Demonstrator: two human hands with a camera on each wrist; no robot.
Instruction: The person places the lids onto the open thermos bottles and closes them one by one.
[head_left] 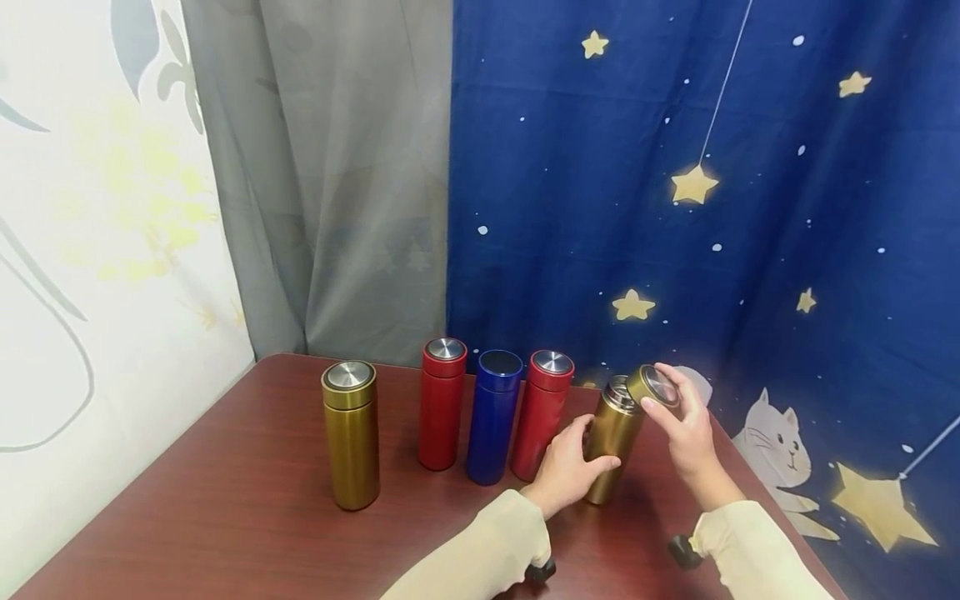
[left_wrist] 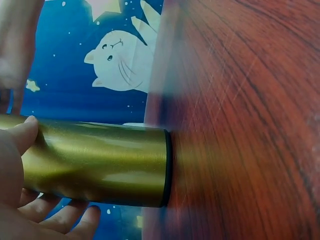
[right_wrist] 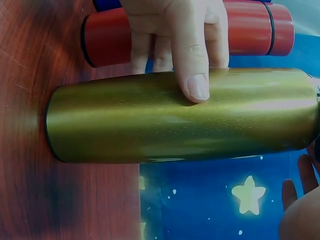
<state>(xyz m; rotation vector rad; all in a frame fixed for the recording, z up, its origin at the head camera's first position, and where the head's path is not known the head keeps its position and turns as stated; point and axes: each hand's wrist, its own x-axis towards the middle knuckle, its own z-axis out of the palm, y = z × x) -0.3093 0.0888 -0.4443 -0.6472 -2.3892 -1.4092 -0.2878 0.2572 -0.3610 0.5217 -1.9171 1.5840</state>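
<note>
A gold thermos stands uncapped on the table at the right, its steel mouth showing. My left hand grips its body, thumb on the near side and fingers round the far side. In the right wrist view, the left thumb presses the gold wall. My right hand holds the gold lid, tilted at the right edge of the mouth; whether lid and rim touch I cannot tell. In the left wrist view the thermos base meets the tabletop.
Left of my hands stand a red thermos, a blue thermos and another red thermos, all capped. A second gold thermos, capped, is farther left. The brown table ends near grey and blue curtains.
</note>
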